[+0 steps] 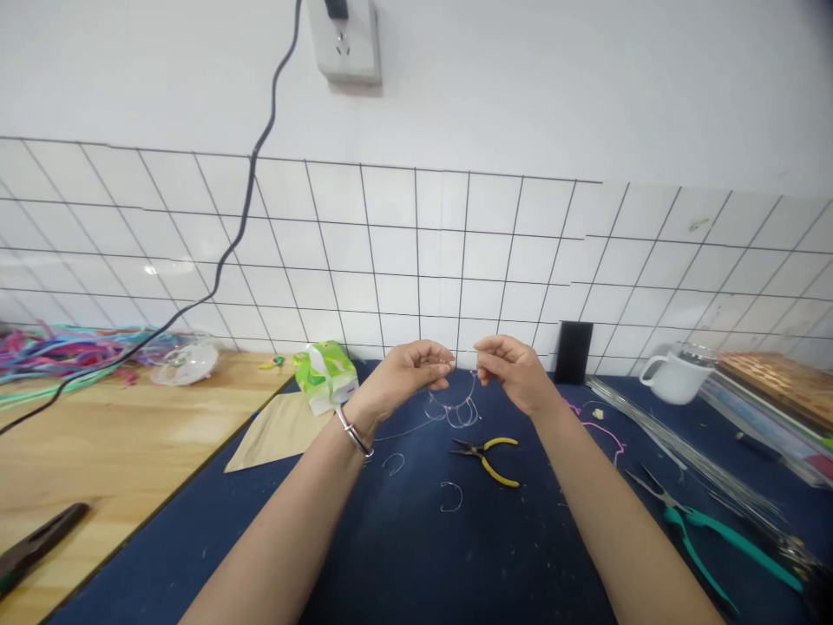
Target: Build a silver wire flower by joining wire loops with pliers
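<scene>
My left hand [420,366] is raised over the dark blue mat, its thumb and fingers pinched on a thin silver wire. Facing it, my right hand [511,369] has its fingers closed at the other end of the same wire. Between and below the hands hangs this curved wire piece [463,415], with several small loops along its lower edge and tiny pinkish dots. The fingertips partly hide its ends. Below the hands lie pliers with yellow handles [500,473], jaws pointing left. Two bent wire bits, a lower one [461,496] and a left one [394,464], rest nearby.
A green tissue pack [325,375] stands left of my hands. At right are teal-handled pliers [735,538], a bundle of straight wires [677,443], a white cup [680,378] and a black upright block [573,351]. Dark pliers [42,538] lie on the wooden surface.
</scene>
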